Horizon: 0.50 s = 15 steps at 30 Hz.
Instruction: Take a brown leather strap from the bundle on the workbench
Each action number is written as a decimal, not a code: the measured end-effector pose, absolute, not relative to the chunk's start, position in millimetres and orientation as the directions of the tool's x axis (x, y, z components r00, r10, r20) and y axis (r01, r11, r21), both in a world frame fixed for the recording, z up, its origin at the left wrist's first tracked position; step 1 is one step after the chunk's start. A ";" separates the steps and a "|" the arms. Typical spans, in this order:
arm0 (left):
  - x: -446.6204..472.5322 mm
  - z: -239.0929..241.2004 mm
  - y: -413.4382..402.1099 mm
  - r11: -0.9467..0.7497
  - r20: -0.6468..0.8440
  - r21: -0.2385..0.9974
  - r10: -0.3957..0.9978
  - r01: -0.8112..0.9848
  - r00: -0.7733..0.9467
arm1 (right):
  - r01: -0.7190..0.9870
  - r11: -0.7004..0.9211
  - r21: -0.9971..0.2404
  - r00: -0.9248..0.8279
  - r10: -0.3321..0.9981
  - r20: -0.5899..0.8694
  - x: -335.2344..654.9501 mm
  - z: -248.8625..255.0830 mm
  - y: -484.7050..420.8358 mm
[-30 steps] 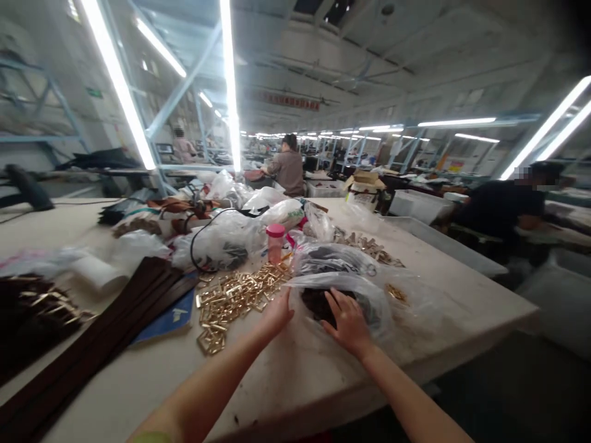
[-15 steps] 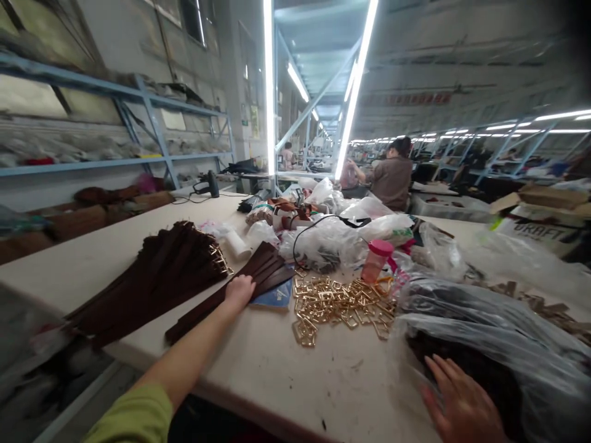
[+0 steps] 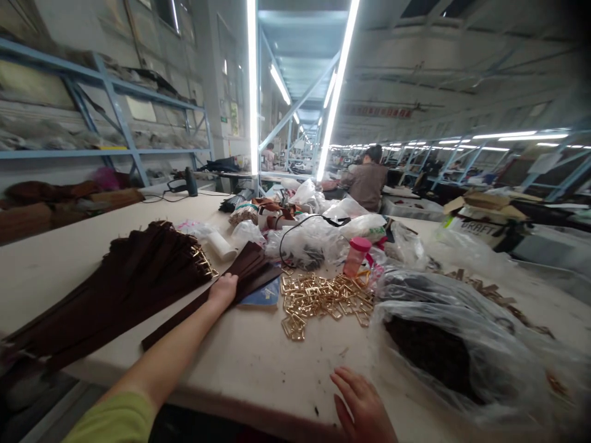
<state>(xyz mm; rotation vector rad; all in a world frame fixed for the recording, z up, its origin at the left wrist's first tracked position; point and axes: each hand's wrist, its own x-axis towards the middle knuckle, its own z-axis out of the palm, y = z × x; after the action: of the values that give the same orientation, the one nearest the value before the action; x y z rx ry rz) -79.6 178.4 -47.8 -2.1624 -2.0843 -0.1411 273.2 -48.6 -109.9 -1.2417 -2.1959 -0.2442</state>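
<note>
My left hand (image 3: pixel 222 289) rests on a small stack of dark brown leather straps (image 3: pixel 240 274) lying on the white table (image 3: pixel 258 363), its fingers curled over the top strap. A larger fan of brown straps with gold buckles (image 3: pixel 133 283) lies to its left. A heap of gold metal buckles (image 3: pixel 323 296) sits to the right of that hand. My right hand (image 3: pixel 364 409) lies near the table's front edge, fingers stretched out, holding nothing, just left of a clear plastic bag with dark pieces (image 3: pixel 443 351).
A pink-capped bottle (image 3: pixel 355 255), more plastic bags (image 3: pixel 314 240) and a black cable crowd the table's middle. A blue booklet (image 3: pixel 261 298) lies under the straps. Blue metal shelving (image 3: pixel 111 123) lines the left wall. A person in brown (image 3: pixel 367 181) works at the far end.
My left hand left the buckle heap and settled on the brown straps. My right hand came out of the plastic bag and drew back to the table's front edge. The view swung left.
</note>
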 end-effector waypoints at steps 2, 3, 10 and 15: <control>-87.1 -37.6 168.8 -0.108 0.205 -0.011 0.973 0.994 0.108 | 0.790 0.463 -0.401 -0.255 0.844 0.472 265.6 -109.4 -51.9; -87.7 -34.5 160.9 -0.147 0.223 -0.002 0.964 0.989 0.144 | 0.740 0.377 -0.557 -0.175 0.907 0.382 261.6 -108.3 -51.7; -46.2 -61.1 58.7 -0.651 0.306 -0.038 0.715 0.758 0.629 | -0.270 -0.350 -0.897 0.063 0.923 -0.379 236.0 -97.4 -19.3; -36.0 -84.7 35.6 -0.751 0.177 0.002 0.651 0.661 0.739 | -0.379 -0.348 -0.858 0.213 0.869 -0.447 230.4 -103.5 -4.9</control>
<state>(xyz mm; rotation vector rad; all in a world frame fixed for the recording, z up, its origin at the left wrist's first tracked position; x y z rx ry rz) -36.0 35.6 -84.7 -2.8718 -1.0843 -0.2570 230.4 -4.9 -103.5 -1.3653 -0.5119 1.4077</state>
